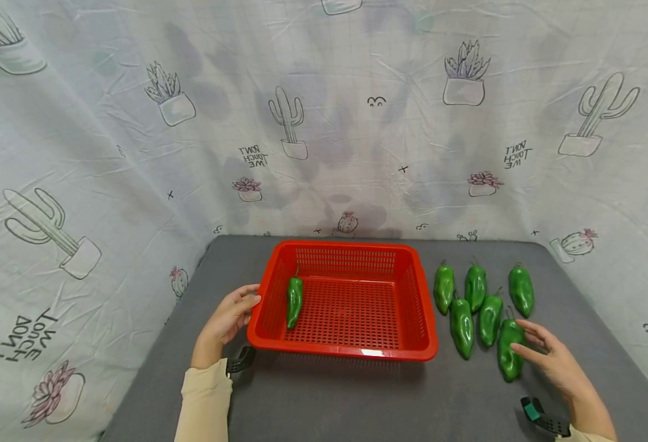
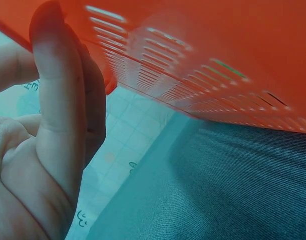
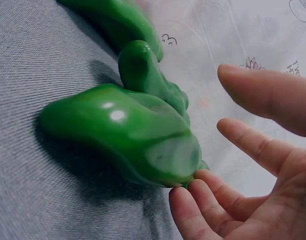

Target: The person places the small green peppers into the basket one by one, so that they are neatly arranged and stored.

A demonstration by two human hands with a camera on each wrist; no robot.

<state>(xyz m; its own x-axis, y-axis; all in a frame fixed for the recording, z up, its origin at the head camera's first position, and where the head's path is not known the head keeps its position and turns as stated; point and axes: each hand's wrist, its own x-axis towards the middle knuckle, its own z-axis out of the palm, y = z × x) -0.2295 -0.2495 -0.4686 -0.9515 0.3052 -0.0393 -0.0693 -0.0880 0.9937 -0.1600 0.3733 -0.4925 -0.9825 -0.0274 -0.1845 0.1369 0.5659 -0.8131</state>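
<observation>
A red plastic basket (image 1: pixel 341 354) with slotted walls stands on the grey table, one green pepper (image 1: pixel 294 301) lying inside at its left. My left hand (image 1: pixel 234 314) grips the basket's left rim; the left wrist view shows its fingers (image 2: pixel 60 100) up against the rim from below. To the right of the basket lie several more green peppers. Beside the nearest of them, a large glossy pepper (image 1: pixel 510 350), is my right hand (image 1: pixel 556 359), its thumb and fingers spread. In the right wrist view the lower fingertips (image 3: pixel 180 200) are at that pepper's stem end, and the thumb stays apart from it.
Close by the large pepper lie other peppers, among them one at its left (image 1: pixel 490 319) and one farther back (image 1: pixel 521 290). A pale cactus-print cloth (image 1: pixel 346 135) hangs behind and at both sides of the grey table (image 1: pixel 329 405).
</observation>
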